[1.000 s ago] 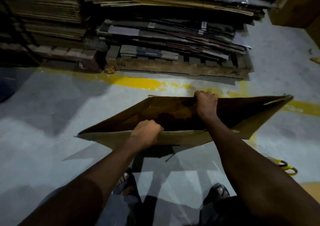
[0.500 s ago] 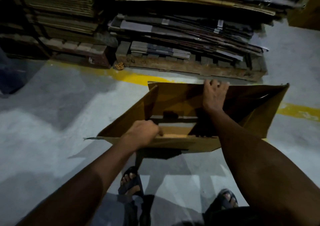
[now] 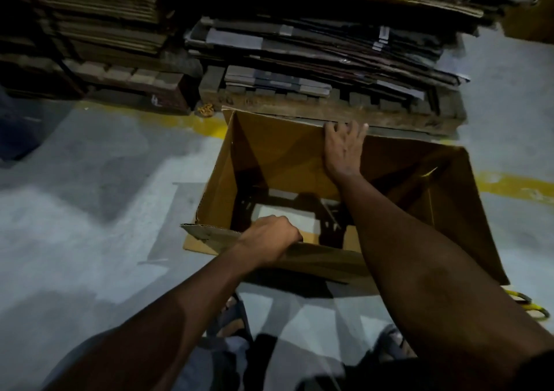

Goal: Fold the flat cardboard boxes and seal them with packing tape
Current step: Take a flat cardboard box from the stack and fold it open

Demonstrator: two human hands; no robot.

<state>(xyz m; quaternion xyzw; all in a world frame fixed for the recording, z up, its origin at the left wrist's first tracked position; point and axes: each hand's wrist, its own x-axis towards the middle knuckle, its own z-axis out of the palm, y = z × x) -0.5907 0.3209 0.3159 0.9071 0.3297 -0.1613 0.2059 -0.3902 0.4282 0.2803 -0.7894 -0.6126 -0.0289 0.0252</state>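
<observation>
A brown cardboard box [image 3: 278, 154] stands opened into a square tube on the grey floor, and the floor shows through its open bottom. My left hand [image 3: 268, 239] grips the near wall's top edge, fingers curled over it. My right hand [image 3: 343, 148] lies against the inside of the far wall, its fingertips hooked over that wall's top edge. The box's right wall [image 3: 467, 217] leans outward. No tape is in sight.
Stacks of flat cardboard [image 3: 314, 46] lie on wooden pallets [image 3: 329, 112] just behind the box. A yellow line [image 3: 515, 185] runs across the floor. A yellow-handled tool [image 3: 530, 306] lies at the right. My sandalled feet [image 3: 233, 321] stand below the box.
The box has gone from nearly flat to a wide-open square tube. My right hand pushed the far wall away while my left hand kept hold of the near wall.
</observation>
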